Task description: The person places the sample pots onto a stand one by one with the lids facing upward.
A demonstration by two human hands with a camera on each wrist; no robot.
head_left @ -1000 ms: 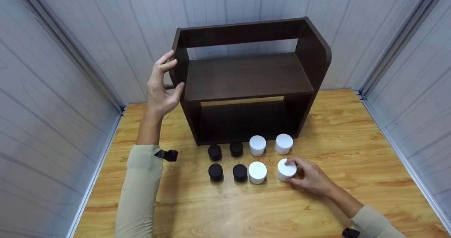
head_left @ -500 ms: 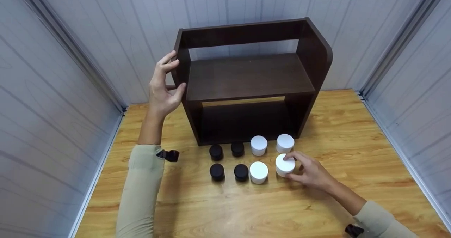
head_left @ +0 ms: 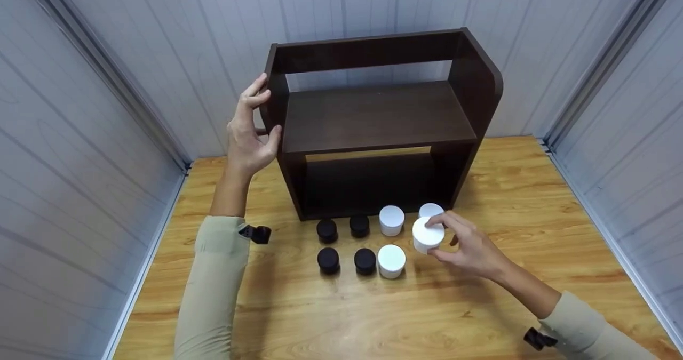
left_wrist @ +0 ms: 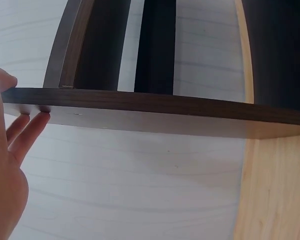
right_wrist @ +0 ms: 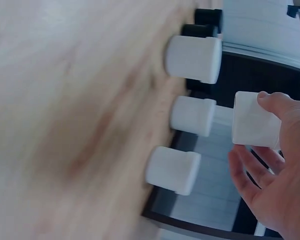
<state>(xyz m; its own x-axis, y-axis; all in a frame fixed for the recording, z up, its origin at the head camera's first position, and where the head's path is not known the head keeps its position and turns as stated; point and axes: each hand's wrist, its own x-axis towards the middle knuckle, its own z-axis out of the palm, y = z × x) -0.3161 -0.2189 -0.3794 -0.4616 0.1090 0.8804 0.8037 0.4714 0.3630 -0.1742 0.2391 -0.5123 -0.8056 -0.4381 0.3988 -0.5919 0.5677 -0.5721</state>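
Observation:
A dark brown two-tier wooden shelf [head_left: 379, 114] stands on the wood-grain surface. My left hand [head_left: 252, 136] holds the edge of its left side panel [left_wrist: 140, 101], thumb on one face and fingers on the other. Between thumb and fingers my right hand [head_left: 472, 245] grips a white lidded jar [head_left: 427, 234], raised off the surface, as the right wrist view shows. In the head view that jar partly covers another white jar [head_left: 431, 209] near the shelf's front. Two more white jars stand to its left, one at the back [head_left: 391, 220] and one in front [head_left: 391, 260].
Several small black jars stand left of the white ones, including a back-left jar [head_left: 326, 230] and a front jar [head_left: 365, 261]. Pale panel walls [head_left: 106, 136] enclose the wood-grain surface [head_left: 341, 317] at the back and both sides.
My right hand has lifted the front-right white jar off the surface and moved it up and slightly away from me. My left hand has stayed on the shelf's side panel.

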